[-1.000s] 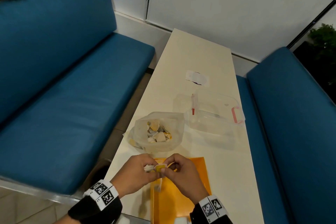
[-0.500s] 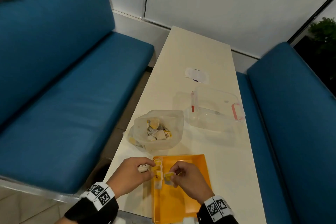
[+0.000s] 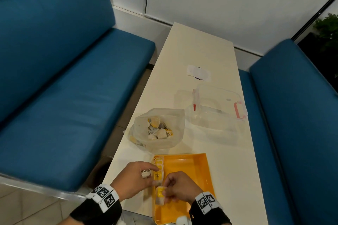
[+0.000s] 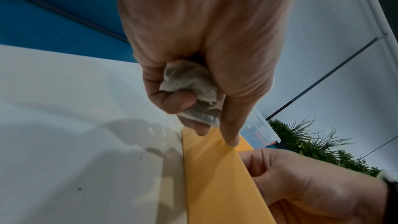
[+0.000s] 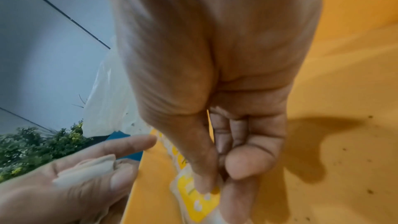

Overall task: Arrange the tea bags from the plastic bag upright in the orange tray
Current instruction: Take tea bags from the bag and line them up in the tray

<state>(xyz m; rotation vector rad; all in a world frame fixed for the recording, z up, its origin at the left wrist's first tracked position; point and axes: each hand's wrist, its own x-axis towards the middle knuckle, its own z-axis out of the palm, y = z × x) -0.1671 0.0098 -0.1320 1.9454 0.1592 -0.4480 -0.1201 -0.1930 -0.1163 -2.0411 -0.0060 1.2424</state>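
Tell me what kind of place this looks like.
Probably a booth in a café or canteen: two blue padded benches face each other across a long narrow cream table, set against a plain white wall.

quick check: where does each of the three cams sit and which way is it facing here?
Head: on the head, facing forward and down the table; shows both hands, left hand, right hand, over the orange tray.
Left wrist: on the left wrist, facing along the fingers; shows the left hand gripping a tea bag.
Right wrist: on the right wrist, facing into the tray; shows the right hand pinching a yellow tea bag.
Shared: all three show the tray and both hands.
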